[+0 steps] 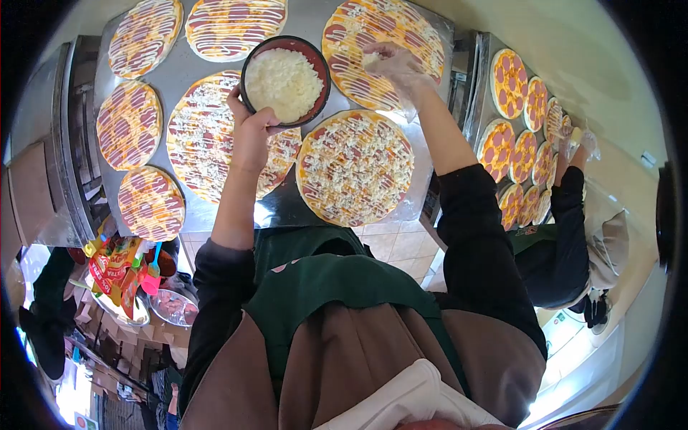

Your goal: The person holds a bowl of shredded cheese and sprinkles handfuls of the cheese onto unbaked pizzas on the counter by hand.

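At the bottom of my view from far off, I see the person's dark green cloth apron [344, 276]. Past it, at the middle of the frame, a big round pizza with white shreds all over [356, 168] lies on the shiny grey metal table [283, 208]. Just above, the bare left hand [252, 136] grips a round black bowl with a red-brown inside [307, 49], thumb at the rim. The bowl holds fluffy white shredded cheese [285, 82].

At the upper right of the table, the right hand [396, 66], in a clear plastic glove, has its fingers bunched around what looks like a pinch of cheese. Right under it lies a big round pizza with white stripes and few shreds [390, 32]. It is round, so it has no long way. The right hand is nearer to it; the bowl sits just left of that hand.

Far right, a co-worker's gloved hand [586, 145] is near smaller pizzas [523, 156].
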Motion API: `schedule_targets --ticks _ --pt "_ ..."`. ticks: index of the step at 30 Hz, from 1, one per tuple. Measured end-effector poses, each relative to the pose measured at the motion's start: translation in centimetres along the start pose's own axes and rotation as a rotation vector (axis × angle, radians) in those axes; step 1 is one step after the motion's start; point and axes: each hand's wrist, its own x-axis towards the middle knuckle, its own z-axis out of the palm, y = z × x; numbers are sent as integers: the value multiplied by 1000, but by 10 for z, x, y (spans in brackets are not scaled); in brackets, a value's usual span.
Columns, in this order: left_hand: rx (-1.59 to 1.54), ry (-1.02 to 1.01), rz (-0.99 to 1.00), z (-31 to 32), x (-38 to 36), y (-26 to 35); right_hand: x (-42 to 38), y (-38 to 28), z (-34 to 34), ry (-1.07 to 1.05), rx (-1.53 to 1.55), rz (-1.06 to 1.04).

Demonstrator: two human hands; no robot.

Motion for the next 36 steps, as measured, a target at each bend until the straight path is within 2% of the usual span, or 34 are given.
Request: schedule_targets --ticks 1,3,4,6,9,13,15,18,21,28,33,36 --pt "-1 3 -1 -6 -3 0 6 5 2 -3 0 1" --pt "72 -17 -4 -16 -10 1 13 11 8 37 -337 -88" --pt "64 -14 -27 -19 -15 2 14 11 11 34 -337 -86" --pt "32 -11 -27 -21 -24 3 14 8 17 41 -343 -218" --pt "-15 -2 -27 -23 -36 2 17 -7 24 111 -457 -145" --pt "-24 -50 -45 -32 -45 -2 15 -12 28 145 -311 -162" --pt "-38 -49 -60 -29 -52 0 10 -12 24 85 -372 -249" --pt "-46 -44 -86 -26 -62 3 1 -8 22 47 -535 -196" --pt "-50 -50 -78 -32 -62 -5 -19 -5 22 76 -444 -168" --pt "-63 -45 -92 -38 -69 -13 -33 0 20 34 -525 -131" --pt "-64 -53 -88 -34 -74 -11 -33 16 15 7 -559 -255" --pt "-63 -52 -92 -35 -76 -12 -41 22 11 45 -547 -228"
